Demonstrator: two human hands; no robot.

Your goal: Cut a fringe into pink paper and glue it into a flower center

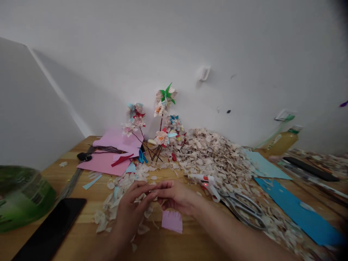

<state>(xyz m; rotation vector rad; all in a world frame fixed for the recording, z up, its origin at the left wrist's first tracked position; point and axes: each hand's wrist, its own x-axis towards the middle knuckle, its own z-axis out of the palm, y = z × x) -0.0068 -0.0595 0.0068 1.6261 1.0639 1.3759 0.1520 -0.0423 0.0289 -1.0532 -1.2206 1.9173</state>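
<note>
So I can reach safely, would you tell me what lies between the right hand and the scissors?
The head view shows a white hot glue gun with a red light between the right hand and the scissors.

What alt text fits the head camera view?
Bare left hand and right hand meet fingertips above a fringed pink paper strip on a wooden table, beside heaped pale paper petals. Paper flowers on twigs stand against a white wall.

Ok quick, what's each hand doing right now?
Left hand: closed, fingertips pinched, can't tell on what.
Right hand: closed, fingertips meeting the left's, can't tell what it holds.
</note>
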